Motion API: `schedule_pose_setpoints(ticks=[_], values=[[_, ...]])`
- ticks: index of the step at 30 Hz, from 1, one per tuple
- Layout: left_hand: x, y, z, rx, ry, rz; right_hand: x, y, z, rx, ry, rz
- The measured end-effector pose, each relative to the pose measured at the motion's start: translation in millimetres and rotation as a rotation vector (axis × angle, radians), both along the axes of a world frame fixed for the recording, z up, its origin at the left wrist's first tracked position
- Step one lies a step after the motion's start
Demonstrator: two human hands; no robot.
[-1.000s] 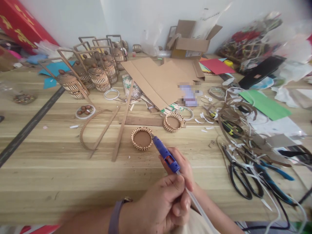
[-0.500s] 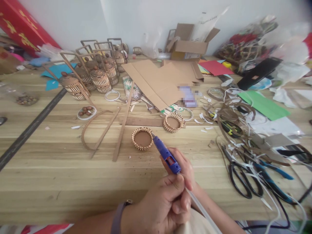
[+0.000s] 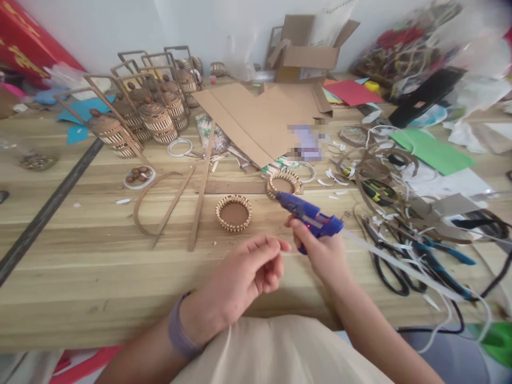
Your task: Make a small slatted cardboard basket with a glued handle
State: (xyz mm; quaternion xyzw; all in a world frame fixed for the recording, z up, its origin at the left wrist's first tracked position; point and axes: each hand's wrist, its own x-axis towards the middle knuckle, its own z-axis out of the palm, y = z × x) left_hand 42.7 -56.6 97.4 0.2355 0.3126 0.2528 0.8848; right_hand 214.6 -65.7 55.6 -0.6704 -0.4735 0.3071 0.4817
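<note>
My right hand [image 3: 326, 253] grips a blue glue gun [image 3: 306, 210] whose nozzle points up and left, in front of the farther round basket [image 3: 294, 178]. From the gun's back a long whitish glue stick [image 3: 384, 250] runs to the right. My left hand [image 3: 252, 277], with a watch band on the wrist, is loosely curled, thumb against the fingers, and nothing shows in it. Just beyond it stands a small round basket [image 3: 234, 228] with a brown base and a wall of short sticks. To that basket's left lie thin brown strips [image 3: 202, 197].
Lantern-like stick baskets [image 3: 158, 122] with tall handles stand at the back left. Cardboard [image 3: 252, 122] and an open box [image 3: 306, 58] lie behind. On the right are black scissors [image 3: 386, 272], blue-handled pliers [image 3: 450, 253] and tangled strips. A ring [image 3: 140, 184] holds brown beads.
My hands have moved apart. My right hand carried the glue gun to the right, its nozzle away from the nearer basket. My left hand let go of the glue stick and moved left.
</note>
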Motion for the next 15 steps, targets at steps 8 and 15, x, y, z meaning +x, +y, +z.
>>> schedule_pose_setpoints(ticks=[8, 15], values=[[-4.7, 10.7, 0.0, 0.251, 0.191, 0.317, -4.7, 1.2, 15.6, -0.016, 0.154, -0.108], [-18.6, 19.8, -12.9, 0.566, 0.473, 0.485, -16.8, 11.5, 26.4, 0.039, 0.110, -0.124]])
